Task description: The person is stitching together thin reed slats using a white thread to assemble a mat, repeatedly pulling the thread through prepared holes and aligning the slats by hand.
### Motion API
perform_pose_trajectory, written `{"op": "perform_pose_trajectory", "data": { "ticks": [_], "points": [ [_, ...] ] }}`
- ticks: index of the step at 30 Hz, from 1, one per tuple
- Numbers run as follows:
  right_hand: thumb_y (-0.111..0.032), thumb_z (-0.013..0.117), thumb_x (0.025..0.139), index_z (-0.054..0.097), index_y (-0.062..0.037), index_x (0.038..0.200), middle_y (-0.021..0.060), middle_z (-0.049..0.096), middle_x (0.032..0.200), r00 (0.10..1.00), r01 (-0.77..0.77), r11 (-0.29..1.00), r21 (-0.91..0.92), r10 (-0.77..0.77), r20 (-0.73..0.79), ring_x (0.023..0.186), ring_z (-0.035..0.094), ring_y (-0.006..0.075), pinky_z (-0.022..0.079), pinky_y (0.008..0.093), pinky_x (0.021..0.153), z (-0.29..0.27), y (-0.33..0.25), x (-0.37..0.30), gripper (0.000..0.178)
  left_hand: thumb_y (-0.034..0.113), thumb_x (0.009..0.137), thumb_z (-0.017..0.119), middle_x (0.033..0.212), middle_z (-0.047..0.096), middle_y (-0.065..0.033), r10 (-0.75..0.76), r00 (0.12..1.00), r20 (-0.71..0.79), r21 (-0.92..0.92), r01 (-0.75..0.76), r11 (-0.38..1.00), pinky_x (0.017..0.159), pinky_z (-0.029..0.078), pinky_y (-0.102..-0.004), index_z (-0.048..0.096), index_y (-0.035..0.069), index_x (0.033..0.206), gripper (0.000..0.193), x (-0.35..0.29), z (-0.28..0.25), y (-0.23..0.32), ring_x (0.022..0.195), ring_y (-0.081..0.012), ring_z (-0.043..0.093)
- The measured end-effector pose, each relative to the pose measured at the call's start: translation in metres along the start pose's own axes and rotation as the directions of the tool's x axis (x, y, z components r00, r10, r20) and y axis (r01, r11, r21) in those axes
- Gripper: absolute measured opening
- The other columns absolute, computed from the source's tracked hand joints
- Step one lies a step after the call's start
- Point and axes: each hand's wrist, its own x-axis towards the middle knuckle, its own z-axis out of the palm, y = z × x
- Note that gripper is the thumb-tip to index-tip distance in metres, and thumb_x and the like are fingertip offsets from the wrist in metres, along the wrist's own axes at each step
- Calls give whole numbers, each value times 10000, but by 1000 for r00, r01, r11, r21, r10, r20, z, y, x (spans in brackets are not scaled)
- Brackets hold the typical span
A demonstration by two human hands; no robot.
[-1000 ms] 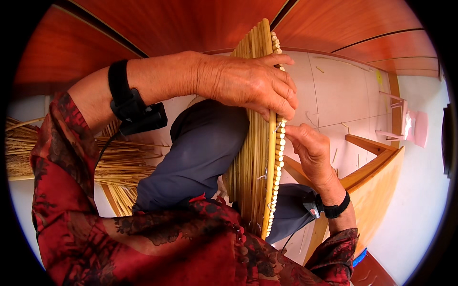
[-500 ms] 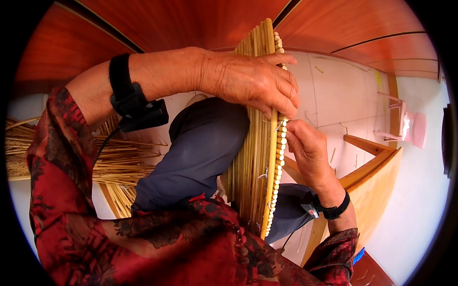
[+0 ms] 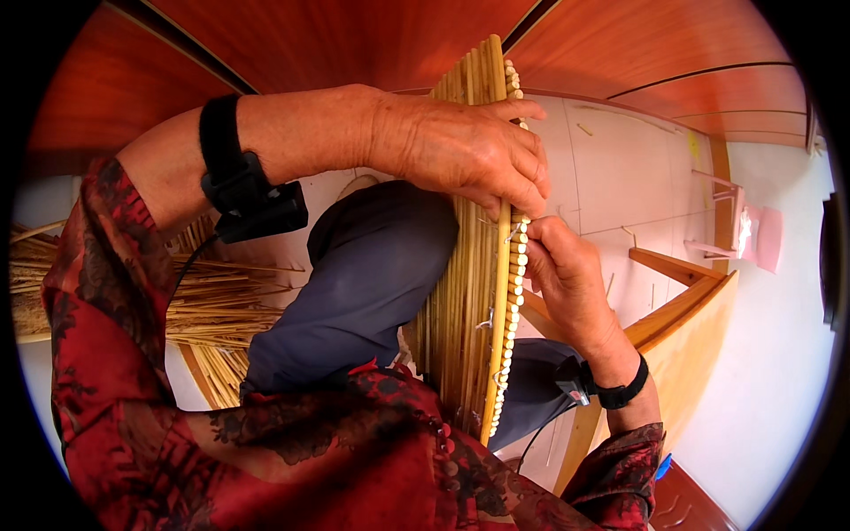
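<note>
A mat of straight tan stalks point(image 3: 443, 305), bound side by side, stands across my lap with its row of cut ends facing right. A single thicker yellow stalk point(image 3: 498, 327) runs along that edge, tied on by small loops of pale thread point(image 3: 484, 324). My left hand point(image 3: 482, 155) reaches over the upper part, its fingers curled over the edge and gripping the mat. Just below its fingertips, my right hand point(image 3: 560, 265) is closed in a pinch against the cut ends, beside a thread loop. What lies between thumb and forefinger is hidden.
Loose stalks point(image 3: 221, 296) lie in a pile at the left. A wooden frame point(image 3: 682, 319) stands close to my right forearm. Red-brown wooden panels point(image 3: 354, 44) rise ahead, and a small pink chair point(image 3: 753, 230) is farther right. Stalk scraps dot the tiled floor point(image 3: 611, 177).
The view has shifted very slightly. Both hands keep the same places on the mat, the right one still pinching at its edge with the fingers a little more bent.
</note>
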Motion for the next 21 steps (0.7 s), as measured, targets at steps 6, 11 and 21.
{"op": "perform_pose_trajectory", "data": {
  "ticks": [6,11,21],
  "points": [
    [-22,556,896,519,5,947,144,558,668,996,-80,992,103,84,-39,583,585,230,466,317,536,6,-12,-2,68,175,814,617,1102,590,-33,2,1000,-15,-8,-2,1000,1099,184,-539,580,89,1111,311,0,0,3,1127,-230,512],
    [-29,446,926,499,10,975,132,542,655,979,-190,960,206,201,-36,564,578,202,469,326,531,12,-22,2,82,170,818,616,1095,586,-41,-4,1000,-14,3,4,1000,1098,198,-532,571,78,1110,310,-4,-1,2,1109,-235,519],
    [-107,468,916,470,7,1161,254,574,740,984,-51,995,-83,36,-173,697,600,414,458,463,631,13,-29,0,270,178,786,650,954,574,-56,-85,991,103,-3,86,996,1032,296,-469,561,69,1014,268,8,-22,8,982,-234,552]
  ]
}}
